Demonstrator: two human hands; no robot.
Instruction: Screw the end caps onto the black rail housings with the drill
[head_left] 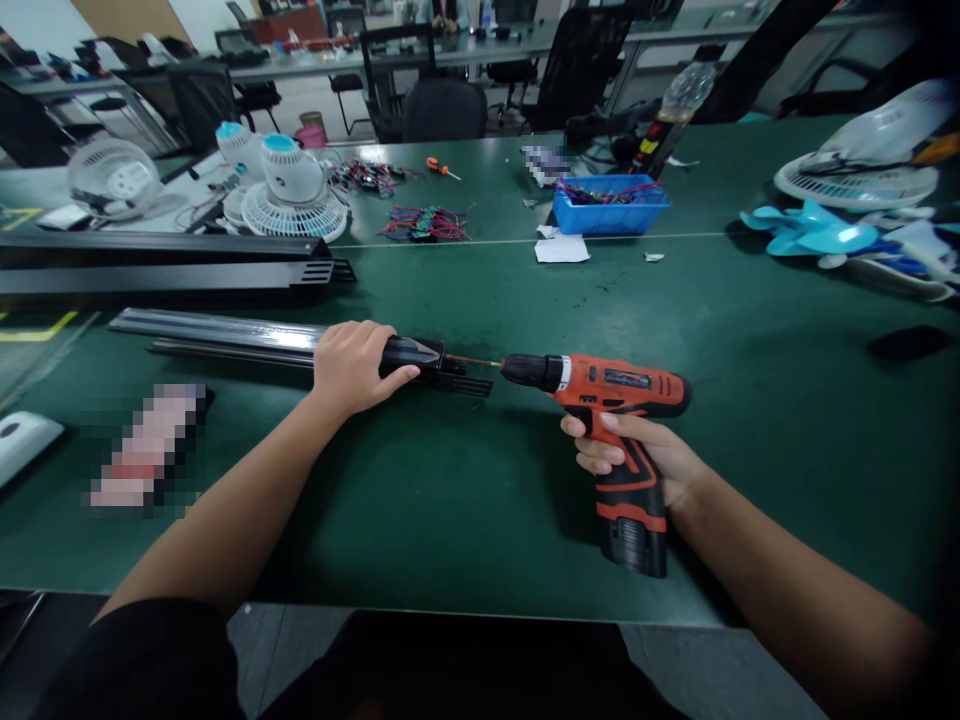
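My right hand (637, 450) is wrapped round the grip of an orange and black cordless drill (611, 385), which points left. A long thin bit (476, 361) runs from its chuck to the right end of a long black metal profile (225, 330). Whether the bit's tip sits in a screw there is too small to tell. My left hand (356, 368) lies over the profile near that end, fingers closed round it and thumb along its near side. A second dark slotted strip (465, 383) shows just beneath it.
More long black profiles (165, 275) lie behind at the left. White fan parts (292, 195), wire bundles (425, 223), an orange screwdriver (442, 168) and a blue bin (611, 205) stand farther back. Light-blue fan blades (814, 230) lie at the right, a blurred phone-like object (154, 445) at the left.
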